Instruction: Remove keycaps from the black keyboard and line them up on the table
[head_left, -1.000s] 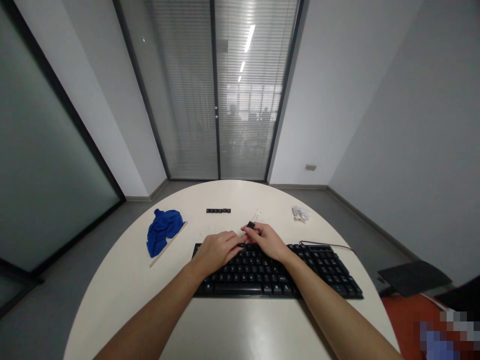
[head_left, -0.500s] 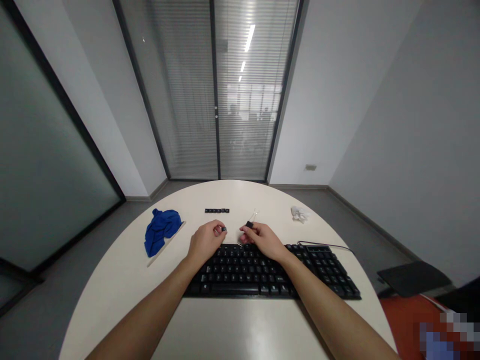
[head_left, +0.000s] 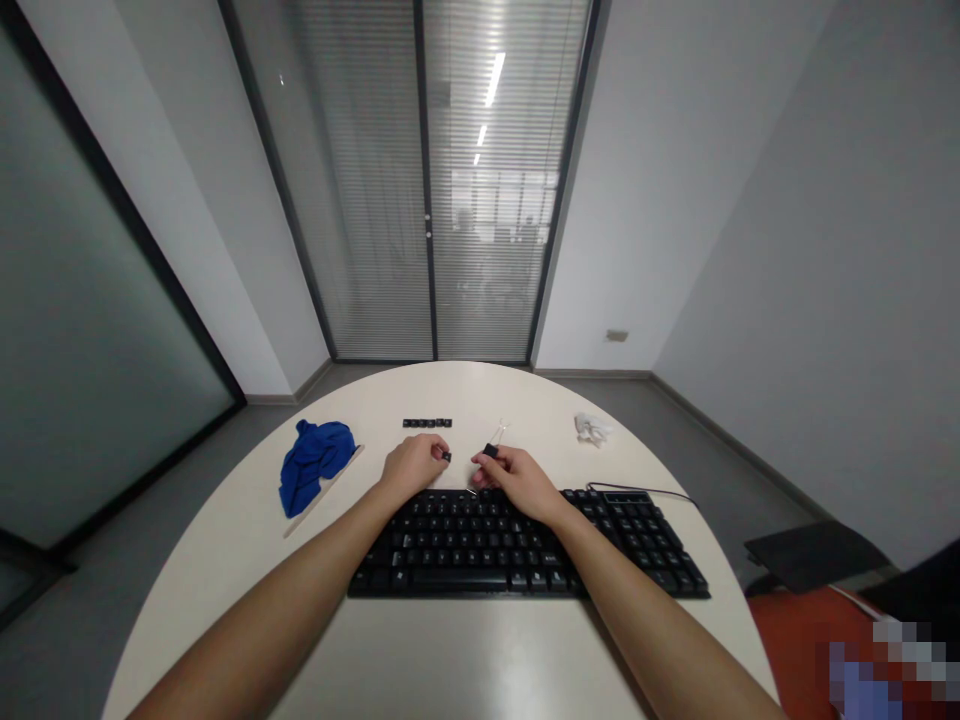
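My left hand [head_left: 411, 466] pinches a small black keycap [head_left: 447, 457] between thumb and fingertips, just above the table beyond the keyboard. Closed around the black body of a wire keycap puller [head_left: 490, 451] is my right hand [head_left: 523, 480], a short gap to the right of the keycap. Thin wires stick out from the puller's far side, and a bit of wire also shows below the fingers. Under my wrists lies a black keyboard [head_left: 465, 556], partly covered by the right forearm. Farther back, several loose keycaps [head_left: 427, 423] stand in a neat row.
On the left of the round white table [head_left: 420, 660] lies a crumpled blue cloth [head_left: 313, 462] with a thin light stick [head_left: 324, 491] along it. A crumpled white piece [head_left: 592, 430] rests at the right. The keyboard's cable [head_left: 652, 490] runs off the right edge, near a chair [head_left: 817, 558].
The whole view has shifted slightly, moving the table and its things a little left. In my left hand, the keycap shows slightly more clearly. Both hands keep their grip.
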